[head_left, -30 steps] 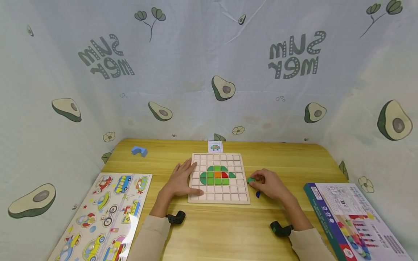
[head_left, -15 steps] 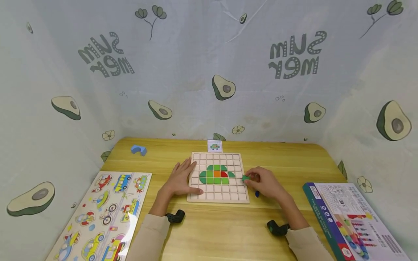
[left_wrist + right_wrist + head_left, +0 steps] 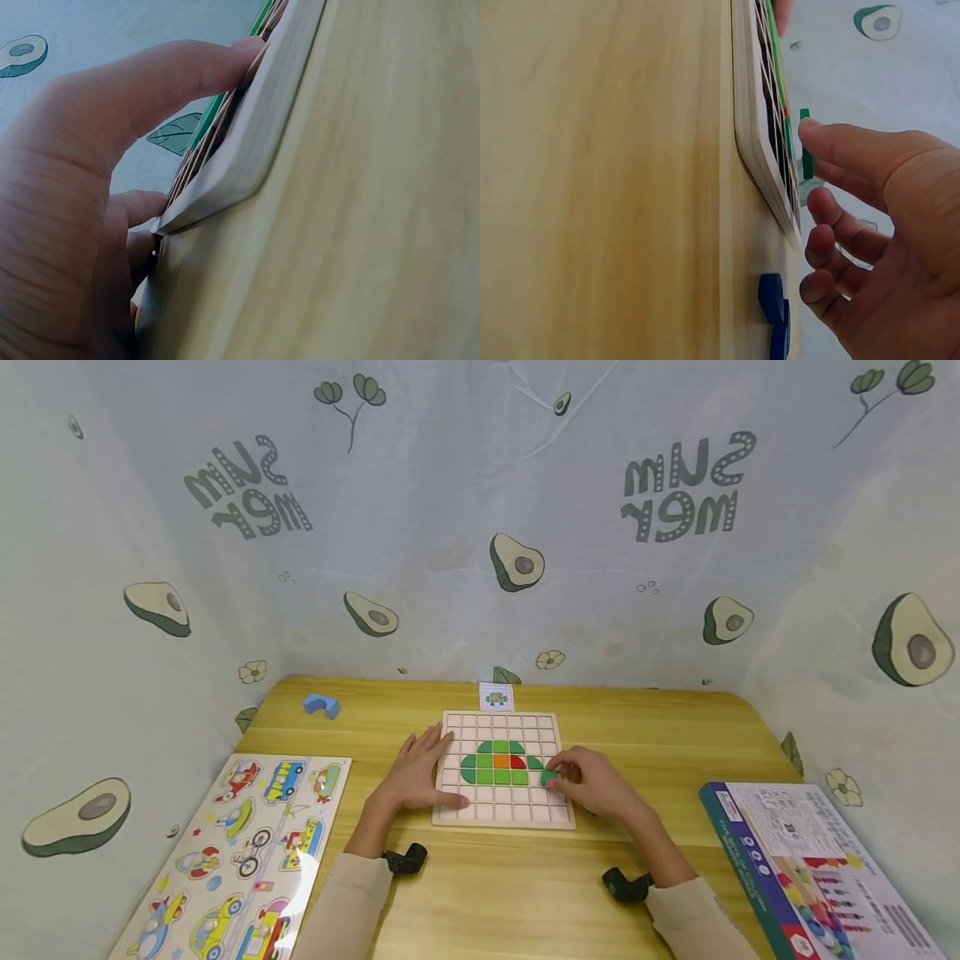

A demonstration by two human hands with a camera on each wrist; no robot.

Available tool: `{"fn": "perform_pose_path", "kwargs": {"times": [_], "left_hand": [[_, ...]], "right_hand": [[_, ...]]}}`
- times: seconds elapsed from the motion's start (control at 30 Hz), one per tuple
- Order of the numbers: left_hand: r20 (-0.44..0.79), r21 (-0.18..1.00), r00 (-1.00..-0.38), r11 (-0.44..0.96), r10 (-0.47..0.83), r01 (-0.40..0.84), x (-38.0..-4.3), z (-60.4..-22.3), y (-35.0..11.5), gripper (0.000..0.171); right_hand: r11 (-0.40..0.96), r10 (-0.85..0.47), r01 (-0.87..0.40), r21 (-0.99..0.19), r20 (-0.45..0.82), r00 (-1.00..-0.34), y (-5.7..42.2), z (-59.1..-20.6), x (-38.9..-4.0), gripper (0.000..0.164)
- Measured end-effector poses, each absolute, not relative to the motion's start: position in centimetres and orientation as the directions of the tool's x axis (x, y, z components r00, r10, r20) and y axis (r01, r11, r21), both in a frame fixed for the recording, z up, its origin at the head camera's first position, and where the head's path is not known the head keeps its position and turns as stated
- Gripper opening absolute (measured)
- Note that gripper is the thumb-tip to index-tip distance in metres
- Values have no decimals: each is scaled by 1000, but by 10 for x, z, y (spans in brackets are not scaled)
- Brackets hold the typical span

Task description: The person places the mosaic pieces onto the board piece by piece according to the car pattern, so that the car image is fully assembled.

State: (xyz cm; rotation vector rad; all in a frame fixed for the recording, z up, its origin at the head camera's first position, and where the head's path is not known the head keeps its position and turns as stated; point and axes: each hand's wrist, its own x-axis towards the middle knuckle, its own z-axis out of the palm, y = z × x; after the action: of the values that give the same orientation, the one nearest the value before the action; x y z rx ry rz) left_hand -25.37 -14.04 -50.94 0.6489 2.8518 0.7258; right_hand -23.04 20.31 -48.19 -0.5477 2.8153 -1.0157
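A wooden grid board (image 3: 517,814) lies on the table with flat green, orange and red tiles (image 3: 493,774) set in its middle cells. My left hand (image 3: 415,772) rests on the board's left side, fingers spread, the thumb (image 3: 202,67) lying over its near left edge. Between thumb and fingertips my right hand (image 3: 592,781) pinches a dark green tile (image 3: 549,775) over the board's right part. In the right wrist view this tile (image 3: 807,161) stands edge-on, apart from the board, and the other fingers curl loosely. Blue pieces (image 3: 771,298) lie on the table below the right hand.
A small picture card (image 3: 497,697) stands behind the board. At the left lie a vehicle puzzle (image 3: 247,860) and a blue arch block (image 3: 321,705). A printed box (image 3: 810,860) lies at the right. A patterned cloth (image 3: 450,485) hangs behind the table.
My right hand has carried the dark green tile leftward from the table beside the board to over its right columns. The left hand has kept its place.
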Motion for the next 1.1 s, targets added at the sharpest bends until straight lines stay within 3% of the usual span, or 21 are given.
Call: {"fn": "perform_pose_path", "kwargs": {"times": [1.1], "left_hand": [[-13,480,-899,792,437,378,-255,-513,-141,123]], "right_hand": [[714,-351,-288,-639,30,-936,185,-483,-235,8]]}}
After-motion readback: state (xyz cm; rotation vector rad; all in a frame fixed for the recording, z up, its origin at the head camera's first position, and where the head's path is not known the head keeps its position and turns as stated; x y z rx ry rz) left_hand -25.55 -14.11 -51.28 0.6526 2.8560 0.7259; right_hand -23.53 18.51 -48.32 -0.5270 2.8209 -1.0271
